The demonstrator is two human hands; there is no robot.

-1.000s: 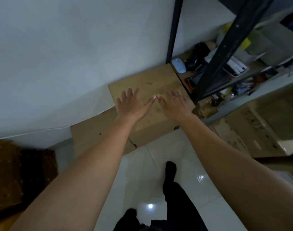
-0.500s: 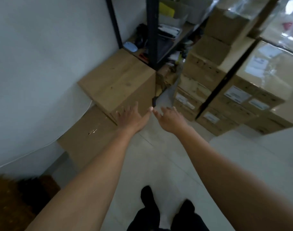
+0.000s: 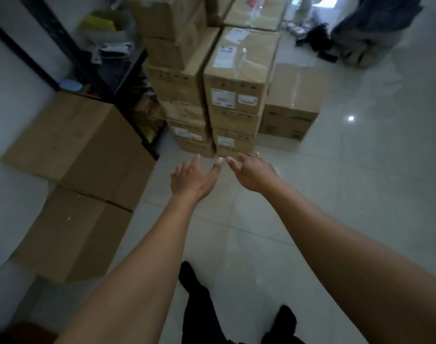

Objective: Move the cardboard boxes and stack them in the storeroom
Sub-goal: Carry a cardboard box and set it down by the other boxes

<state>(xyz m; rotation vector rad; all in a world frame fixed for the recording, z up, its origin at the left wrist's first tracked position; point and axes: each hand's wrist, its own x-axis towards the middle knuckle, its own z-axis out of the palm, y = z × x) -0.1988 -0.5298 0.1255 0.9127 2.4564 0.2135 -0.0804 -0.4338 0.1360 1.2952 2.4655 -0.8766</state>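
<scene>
**While both hands hang empty, boxes stand stacked by wall and rack**

Where the wall meets the floor, two plain boxes sit one on the other, the top box resting on the bottom box. Just right of them stands a black rack. Beyond it the tall stacks, taped and labelled, rise from the floor, with a low box beside them. Both hands reach forward over bare tiles near the foot of the stacks, touching no box. The left hand has its fingers loosely spread, thumb out. The right hand has its fingers relaxed, slightly bent, holding nothing. The thumb tips lie near each other.
</scene>
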